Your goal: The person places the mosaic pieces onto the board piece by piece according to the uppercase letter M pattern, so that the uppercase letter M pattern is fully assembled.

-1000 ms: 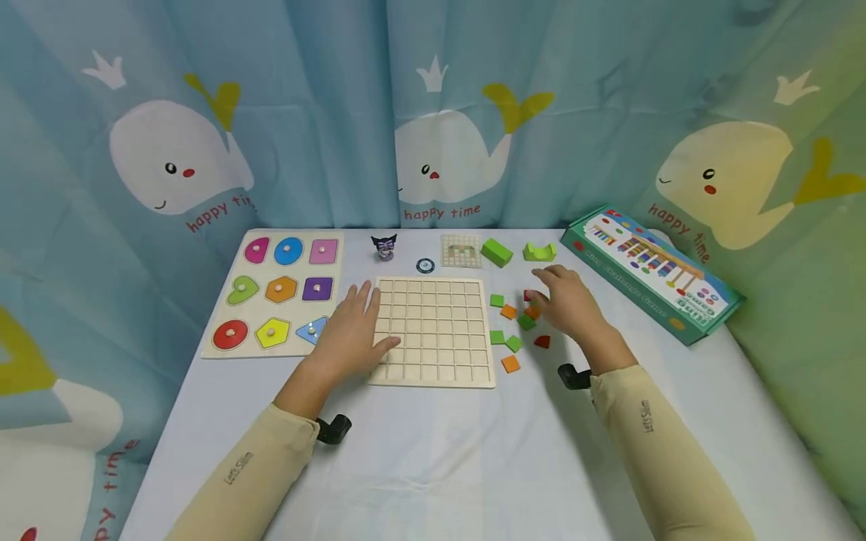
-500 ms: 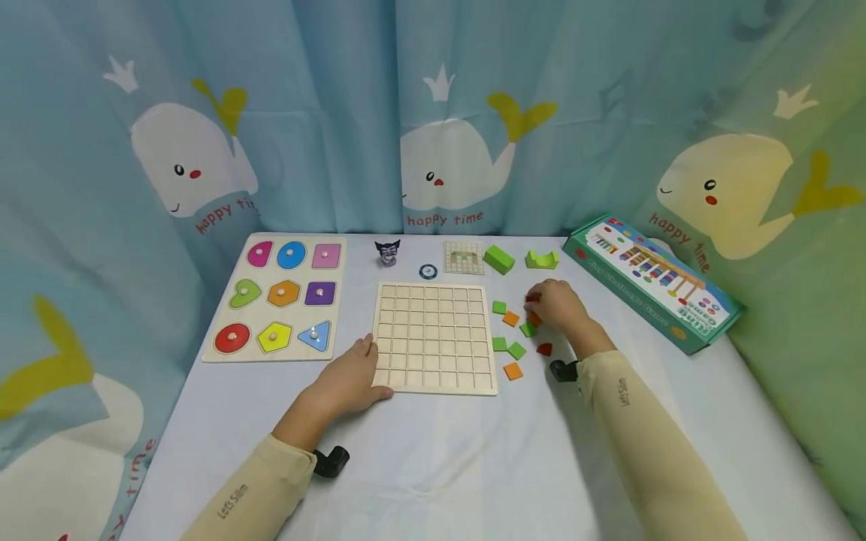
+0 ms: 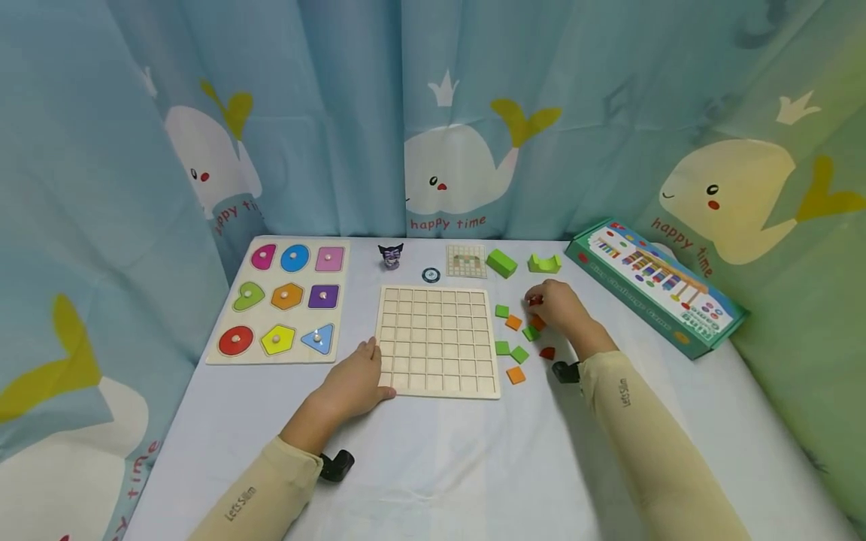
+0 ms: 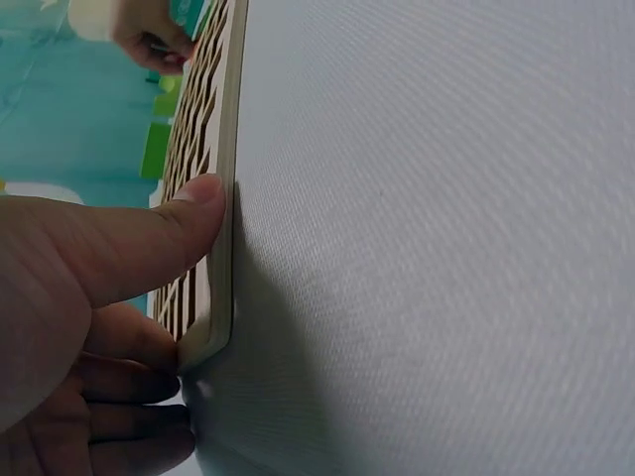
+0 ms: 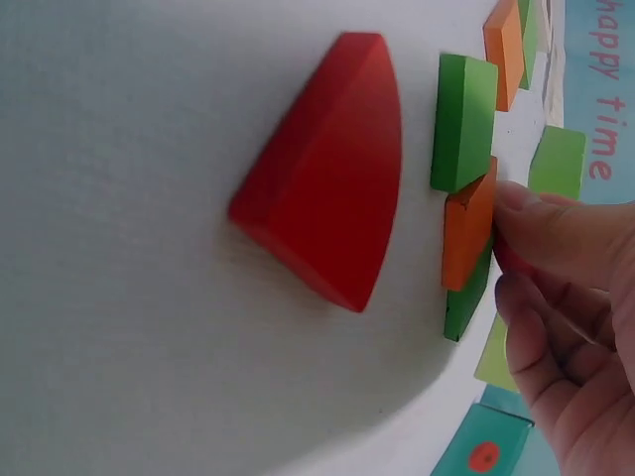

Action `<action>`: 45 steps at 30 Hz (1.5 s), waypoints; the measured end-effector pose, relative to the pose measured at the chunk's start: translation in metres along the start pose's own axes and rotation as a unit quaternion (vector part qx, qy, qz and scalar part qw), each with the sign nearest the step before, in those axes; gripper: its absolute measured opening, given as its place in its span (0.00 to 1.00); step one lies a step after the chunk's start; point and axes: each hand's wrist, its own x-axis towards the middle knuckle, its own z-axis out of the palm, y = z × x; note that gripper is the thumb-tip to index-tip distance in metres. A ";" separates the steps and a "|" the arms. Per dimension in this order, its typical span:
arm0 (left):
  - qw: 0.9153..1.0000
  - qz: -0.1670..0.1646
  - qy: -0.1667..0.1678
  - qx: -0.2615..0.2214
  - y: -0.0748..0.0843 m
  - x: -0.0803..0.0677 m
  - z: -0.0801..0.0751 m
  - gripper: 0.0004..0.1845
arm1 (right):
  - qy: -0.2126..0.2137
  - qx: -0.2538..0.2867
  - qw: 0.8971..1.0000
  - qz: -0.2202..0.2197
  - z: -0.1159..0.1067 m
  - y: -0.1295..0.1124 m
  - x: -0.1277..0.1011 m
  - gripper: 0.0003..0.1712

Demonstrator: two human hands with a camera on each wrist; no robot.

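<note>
My left hand (image 3: pixel 352 382) holds the lower left corner of a square wooden grid board (image 3: pixel 440 343). In the left wrist view the thumb (image 4: pixel 189 223) lies against the board's front edge, with the fingers along its left side. To the right of the board, my right hand (image 3: pixel 564 309) pinches a small red block (image 3: pixel 536 300), mostly covered by the fingers. Just beside that hand lie orange (image 5: pixel 468 233) and green (image 5: pixel 464 124) square tiles. A red quarter-circle block (image 5: pixel 337 178) rests on the table nearer the wrist.
A knobbed shape puzzle (image 3: pixel 223 353) lies at the left. Behind the board are a small dark figurine (image 3: pixel 390 256), a round blue token (image 3: pixel 431 275), a pattern card (image 3: pixel 466 261), a green block (image 3: pixel 502 263) and a green curved block (image 3: pixel 544 263). A boxed game (image 3: pixel 656 285) sits back right.
My left hand has moved down along the board's left edge to its near corner. My right hand has closed its fingers on the red block. The head view has shifted slightly.
</note>
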 end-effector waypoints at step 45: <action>1.000 0.002 -0.001 0.028 0.001 0.002 0.001 0.49 | 0.002 0.230 0.968 -0.102 0.017 -0.115 0.007 0.06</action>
